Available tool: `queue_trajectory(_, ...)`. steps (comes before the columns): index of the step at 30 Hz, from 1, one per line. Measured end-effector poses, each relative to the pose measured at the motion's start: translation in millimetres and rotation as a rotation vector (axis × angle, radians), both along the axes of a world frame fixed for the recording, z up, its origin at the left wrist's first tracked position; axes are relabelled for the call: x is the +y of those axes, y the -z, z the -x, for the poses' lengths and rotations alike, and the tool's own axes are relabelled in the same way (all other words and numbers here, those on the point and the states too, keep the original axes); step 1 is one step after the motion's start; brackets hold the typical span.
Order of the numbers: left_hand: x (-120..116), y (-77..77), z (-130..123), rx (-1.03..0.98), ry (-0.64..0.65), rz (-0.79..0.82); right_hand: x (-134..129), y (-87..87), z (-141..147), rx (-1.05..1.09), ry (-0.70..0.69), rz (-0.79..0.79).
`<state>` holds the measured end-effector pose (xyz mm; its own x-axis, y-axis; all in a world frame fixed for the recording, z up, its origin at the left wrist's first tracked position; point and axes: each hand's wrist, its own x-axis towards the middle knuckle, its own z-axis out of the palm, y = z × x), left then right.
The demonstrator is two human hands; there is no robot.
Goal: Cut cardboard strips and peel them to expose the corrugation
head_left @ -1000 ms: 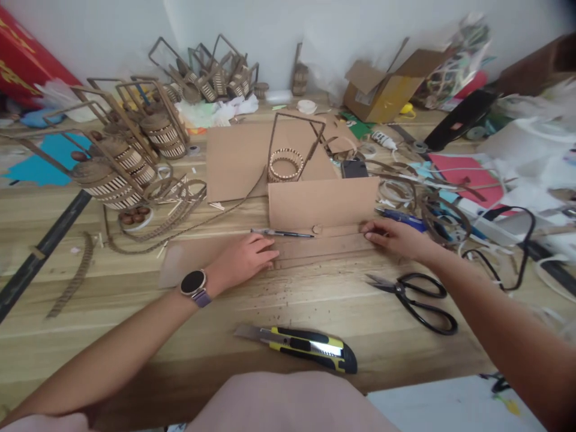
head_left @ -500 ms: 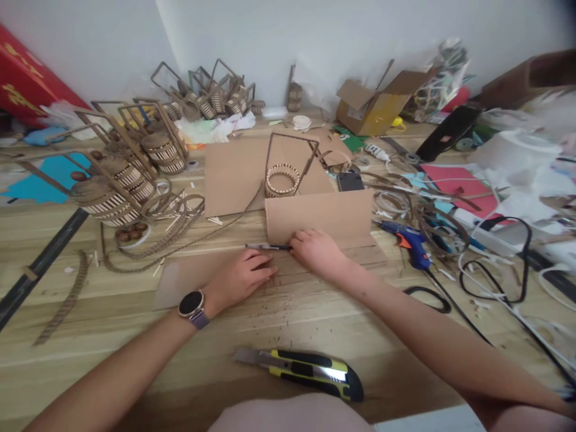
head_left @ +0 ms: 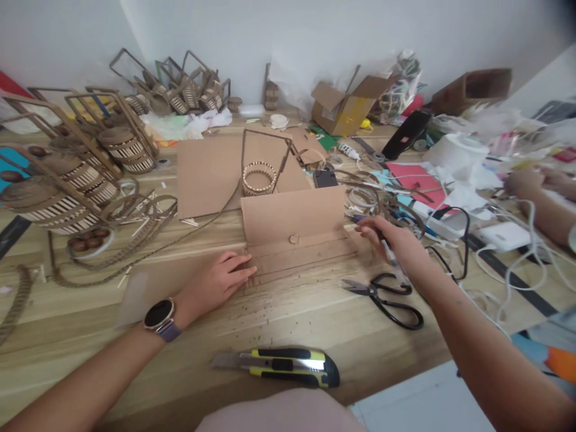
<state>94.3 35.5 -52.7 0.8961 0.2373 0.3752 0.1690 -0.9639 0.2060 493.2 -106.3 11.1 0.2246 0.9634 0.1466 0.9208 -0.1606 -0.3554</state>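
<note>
Card (head_left: 301, 255): lying just right of the left hand, its flap (head_left: 292, 213) rising behind; light pressure may be letting it skew.
Left hand (head_left: 220, 276): lying palm down, fingers slightly spread, fingertips resting at the card's left end, pinching nothing visible.
Right hand (head_left: 389, 240): hovering off the card's right end, fingers curling; blur is hiding whether they are pinching anything, cannot tell.
Ring (head_left: 294, 239): sitting between the hands, against the flap's foot, apparently loose; a jolt could be losing it.
Glue gun (head_left: 355, 216): showing its nozzle just past the right fingertips; if hot, it is risking a burn.
Basket (head_left: 260, 180): standing behind the flap; a shove could be tipping it.
Scissors (head_left: 380, 294): lying below the right hand; handles may be catching that wrist.
Cutter (head_left: 292, 364): lying bodyward of both hands, blade baring leftward; a careless left-arm pullback is risking a cut.
</note>
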Motion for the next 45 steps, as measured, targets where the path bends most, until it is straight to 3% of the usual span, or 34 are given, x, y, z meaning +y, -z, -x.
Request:
queue_trajectory(5, 1, -3.5, -2, 0.068, 0.007, -0.038, -2, 22.1, -13, 0.119, -0.199, 0.072)
queue_trajectory(8, -1, -8.7, -7, 0.095, 0.022, -0.065, 1, 29.0, -14, 0.162, -0.245, 0.106)
queue_trajectory(17, -4, -9.8, -17, 0.056, 0.046, -0.076, 4, 33.8, -31, 0.201, -0.242, 0.156)
queue_trajectory(23, -4, -2.3, -15, 0.014, 0.006, 0.066, 6, 44.5, -35, 0.23, -0.234, 0.14)
queue_trajectory(28, -6, -4.8, -15, 0.015, -0.02, 0.171, 5, 54.2, -37, 0.262, -0.215, 0.103)
queue_trajectory(38, -7, -6.0, -13, 0.013, 0.002, 0.093, 6, 40.4, -32, 0.218, -0.156, 0.164)
queue_trajectory(45, -5, -2.2, -10, 0.022, -0.01, 0.136, 6, 35.2, -22, 0.189, -0.135, 0.184)
